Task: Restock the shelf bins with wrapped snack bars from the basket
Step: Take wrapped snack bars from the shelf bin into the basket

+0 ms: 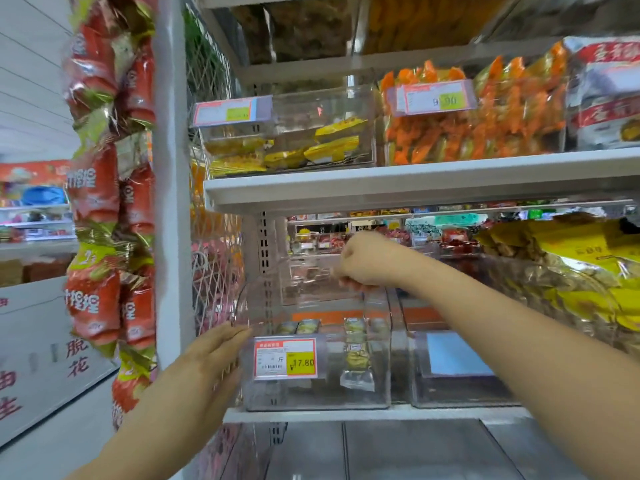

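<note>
A clear plastic bin (311,393) with a 17.80 price tag (285,358) stands on the lower shelf, nearly bare, with a few wrapped snack bars (356,355) inside. My left hand (214,355) lies flat against the bin's left front corner, fingers straight. My right hand (363,261) is up at the back of the bin, its fingers curled over the raised clear lid (277,292). What the fingers hold beyond the lid is hidden. No basket is in view.
A second clear bin (457,372) stands to the right, then yellow packets (588,271). The upper shelf (381,185) carries bins of yellow and orange snacks. Strips of red snack bags (107,202) hang on the left post. A lower shelf (381,452) lies beneath.
</note>
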Motion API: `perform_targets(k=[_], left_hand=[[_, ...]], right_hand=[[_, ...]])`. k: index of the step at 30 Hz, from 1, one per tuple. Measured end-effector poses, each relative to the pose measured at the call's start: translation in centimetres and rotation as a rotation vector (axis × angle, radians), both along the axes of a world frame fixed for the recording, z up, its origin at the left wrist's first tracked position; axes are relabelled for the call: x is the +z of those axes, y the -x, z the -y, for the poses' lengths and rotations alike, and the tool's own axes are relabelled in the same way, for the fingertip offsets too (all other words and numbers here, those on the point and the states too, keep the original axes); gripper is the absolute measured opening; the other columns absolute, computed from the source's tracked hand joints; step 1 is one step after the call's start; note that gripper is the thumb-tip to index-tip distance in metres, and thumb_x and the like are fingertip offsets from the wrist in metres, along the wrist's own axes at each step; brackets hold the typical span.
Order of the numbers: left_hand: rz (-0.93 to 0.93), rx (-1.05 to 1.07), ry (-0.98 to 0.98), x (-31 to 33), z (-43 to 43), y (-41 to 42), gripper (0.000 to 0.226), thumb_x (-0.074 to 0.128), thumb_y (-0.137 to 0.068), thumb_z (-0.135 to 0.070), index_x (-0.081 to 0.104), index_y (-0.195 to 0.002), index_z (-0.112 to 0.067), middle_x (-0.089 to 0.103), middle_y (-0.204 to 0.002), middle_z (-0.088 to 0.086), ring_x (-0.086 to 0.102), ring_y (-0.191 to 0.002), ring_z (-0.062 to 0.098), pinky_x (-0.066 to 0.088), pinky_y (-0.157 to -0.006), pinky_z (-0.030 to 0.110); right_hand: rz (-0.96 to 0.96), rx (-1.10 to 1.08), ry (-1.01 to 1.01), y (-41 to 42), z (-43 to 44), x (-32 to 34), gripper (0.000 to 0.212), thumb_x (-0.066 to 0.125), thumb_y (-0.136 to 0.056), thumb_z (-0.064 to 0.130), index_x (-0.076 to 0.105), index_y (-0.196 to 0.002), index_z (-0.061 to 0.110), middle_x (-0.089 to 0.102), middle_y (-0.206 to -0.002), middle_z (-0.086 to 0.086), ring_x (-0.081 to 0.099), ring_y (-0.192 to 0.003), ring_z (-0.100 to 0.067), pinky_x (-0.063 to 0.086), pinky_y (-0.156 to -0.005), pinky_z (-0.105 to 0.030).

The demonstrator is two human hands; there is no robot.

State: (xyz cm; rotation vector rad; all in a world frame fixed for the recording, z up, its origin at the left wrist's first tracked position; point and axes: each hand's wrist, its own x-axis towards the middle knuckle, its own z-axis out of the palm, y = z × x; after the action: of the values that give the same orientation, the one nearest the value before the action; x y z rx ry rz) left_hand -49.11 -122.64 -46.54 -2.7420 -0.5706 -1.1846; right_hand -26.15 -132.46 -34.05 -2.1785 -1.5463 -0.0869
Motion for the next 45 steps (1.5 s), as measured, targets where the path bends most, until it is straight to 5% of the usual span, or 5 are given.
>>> perform_targets(k=[7,24,31,37,45], left_hand=[[0.160,-0.138,0.010,-4.5,6.5,-0.6,0.048,0.036,-0.094,-0.052,0.039,-0.056,-0.022,0.038,-0.050,-0.010,0.038,-0.048,0.001,0.036,-0.047,0.019],[-0.925,0.004,0.814,-27.0,14.4,1.0,0.018,0.058,-0.085,-0.017,0.059,-0.075,-0.002,0.055,-0.079,0.017,0.053,-0.071,0.026,0.031,-0.054,0.026],[-0.869,0.167,0.658,-29.8,15.1,1.0,0.025,0.051,-0.092,-0.023,0.067,-0.089,-0.003,0.062,-0.097,0.019,0.054,-0.089,0.028,0.035,-0.070,0.027],[-0.817,0.244,1.085,-27.5,20.1,-1.3,0.048,0.052,-0.092,-0.051,0.051,-0.061,-0.014,0.054,-0.052,0.002,0.056,-0.049,0.014,0.049,-0.053,0.021],[-0.868,0.222,1.428,-27.5,22.3,-3.4,0.062,0.070,-0.082,-0.043,0.049,-0.118,0.003,0.063,-0.109,0.020,0.070,-0.075,0.022,0.057,-0.068,0.029]], right_hand=[[0.124,0.125,-0.210,3.6,11.2,-5.8,0.049,0.056,-0.092,0.037,0.040,-0.052,0.014,0.036,-0.047,-0.001,0.035,-0.045,-0.011,0.034,-0.051,-0.029],[-0.215,0.075,0.680,6.3,19.8,-34.7,0.006,0.048,-0.088,0.002,0.050,-0.083,0.006,0.057,-0.090,-0.021,0.047,-0.076,-0.021,0.032,-0.060,-0.032],[-0.434,-0.285,0.656,8.6,20.6,-39.7,0.103,0.072,-0.080,0.049,0.010,-0.150,0.004,0.018,-0.155,-0.019,0.034,-0.137,-0.034,0.039,-0.104,-0.039],[-0.604,-0.399,0.611,8.4,19.6,-39.7,0.106,0.081,-0.074,0.033,0.009,-0.147,0.005,0.034,-0.146,-0.021,0.054,-0.118,-0.032,0.053,-0.087,-0.033],[-0.876,-0.397,0.483,7.4,22.2,-38.5,0.087,0.078,-0.080,0.019,0.027,-0.145,-0.005,0.041,-0.144,-0.016,0.062,-0.093,-0.023,0.058,-0.068,-0.028]])
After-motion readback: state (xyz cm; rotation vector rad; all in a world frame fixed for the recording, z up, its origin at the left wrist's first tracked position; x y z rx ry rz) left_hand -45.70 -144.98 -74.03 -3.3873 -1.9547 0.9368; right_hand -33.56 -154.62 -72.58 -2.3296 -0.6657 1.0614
